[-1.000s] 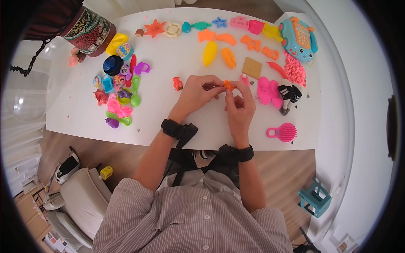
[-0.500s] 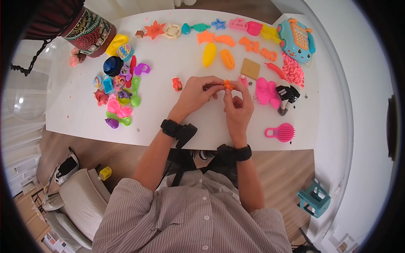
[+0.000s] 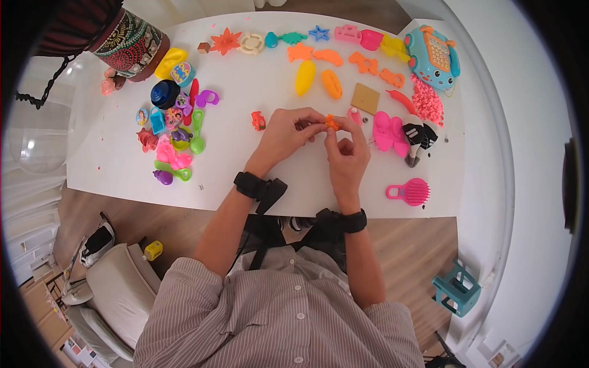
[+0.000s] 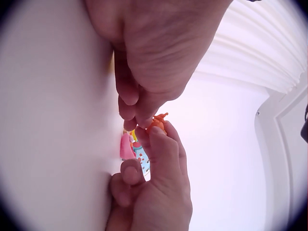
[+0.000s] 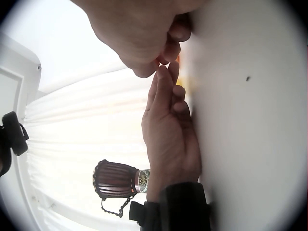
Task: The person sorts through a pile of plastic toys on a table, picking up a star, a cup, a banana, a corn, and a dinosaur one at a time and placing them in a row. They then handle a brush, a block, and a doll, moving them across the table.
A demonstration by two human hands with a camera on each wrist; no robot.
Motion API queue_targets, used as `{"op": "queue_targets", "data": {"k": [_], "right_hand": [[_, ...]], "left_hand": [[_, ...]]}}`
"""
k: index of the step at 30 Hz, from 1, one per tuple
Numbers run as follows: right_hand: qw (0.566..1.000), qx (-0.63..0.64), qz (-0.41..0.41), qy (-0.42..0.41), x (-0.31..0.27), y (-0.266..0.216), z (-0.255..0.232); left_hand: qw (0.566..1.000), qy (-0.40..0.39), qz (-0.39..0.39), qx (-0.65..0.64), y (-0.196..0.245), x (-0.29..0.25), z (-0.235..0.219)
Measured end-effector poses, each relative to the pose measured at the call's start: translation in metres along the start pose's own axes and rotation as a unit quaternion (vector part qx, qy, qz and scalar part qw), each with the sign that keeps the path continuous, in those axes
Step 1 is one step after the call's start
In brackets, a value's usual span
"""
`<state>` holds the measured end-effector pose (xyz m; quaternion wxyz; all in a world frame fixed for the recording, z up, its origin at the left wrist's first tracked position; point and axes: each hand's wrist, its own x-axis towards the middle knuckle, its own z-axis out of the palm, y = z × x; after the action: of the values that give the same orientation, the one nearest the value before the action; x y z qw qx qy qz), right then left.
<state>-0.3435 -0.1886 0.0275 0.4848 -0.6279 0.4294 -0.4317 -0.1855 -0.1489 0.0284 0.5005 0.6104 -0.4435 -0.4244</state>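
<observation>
A small orange toy figure (image 3: 331, 122) with thin knobbly projections is between my two hands over the front half of the white table. My right hand (image 3: 348, 153) pinches it between thumb and forefinger, the other fingers curled in. From the other side, my left hand (image 3: 283, 138) pinches its edge with thumb and forefinger. The left wrist view shows the orange figure (image 4: 158, 124) poking out above the right thumb, with the left fingertips right at its side. In the right wrist view the fingers mostly hide it. A small red-orange toy (image 3: 257, 121) lies left of my left hand.
Colourful toys, including a green spoon (image 3: 197, 132), cluster at the left beside a patterned drum (image 3: 130, 46). Orange and yellow moulds (image 3: 305, 78) lie beyond my hands. At the right are a toy telephone (image 3: 432, 58), pink beads (image 3: 427, 101), a doll (image 3: 420, 138) and a pink hairbrush (image 3: 411, 192).
</observation>
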Motion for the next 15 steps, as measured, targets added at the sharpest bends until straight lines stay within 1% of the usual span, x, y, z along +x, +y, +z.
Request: {"op": "queue_targets", "data": {"k": [2, 3, 5, 9, 11, 12, 13, 14, 15], "right_hand": [[0.999, -0.037, -0.039, 0.006, 0.0010, 0.0004, 0.0013], [0.999, -0.037, -0.039, 0.006, 0.0011, 0.0001, 0.0011], [0.995, -0.070, -0.069, 0.003, 0.0011, -0.0008, 0.0011], [0.994, -0.080, -0.070, 0.005, 0.0006, -0.0019, 0.0016], [0.997, -0.055, -0.052, 0.002, 0.0005, -0.0016, 0.0013], [0.997, -0.055, -0.052, 0.002, 0.0003, -0.0020, 0.0013], [0.999, -0.031, -0.034, -0.001, -0.0001, -0.0024, 0.0012], [1.000, -0.008, -0.017, -0.005, -0.0006, -0.0030, 0.0009], [1.000, -0.008, -0.017, -0.004, -0.0010, -0.0043, 0.0005]], "left_hand": [[1.000, -0.002, -0.001, -0.001, -0.0036, 0.0006, 0.0005], [1.000, -0.006, 0.001, 0.005, -0.0056, 0.0013, 0.0005], [1.000, -0.009, 0.003, 0.012, -0.0060, 0.0015, -0.0004], [1.000, -0.003, -0.003, 0.007, -0.0022, 0.0008, -0.0005], [1.000, 0.001, -0.010, 0.000, 0.0009, 0.0009, -0.0003], [1.000, 0.011, -0.013, -0.024, 0.0023, 0.0011, 0.0003], [0.998, 0.021, -0.017, -0.049, 0.0026, 0.0011, 0.0007], [0.998, 0.020, -0.016, -0.048, 0.0030, 0.0010, 0.0007], [0.998, 0.020, -0.016, -0.058, 0.0034, 0.0010, 0.0005]]}}
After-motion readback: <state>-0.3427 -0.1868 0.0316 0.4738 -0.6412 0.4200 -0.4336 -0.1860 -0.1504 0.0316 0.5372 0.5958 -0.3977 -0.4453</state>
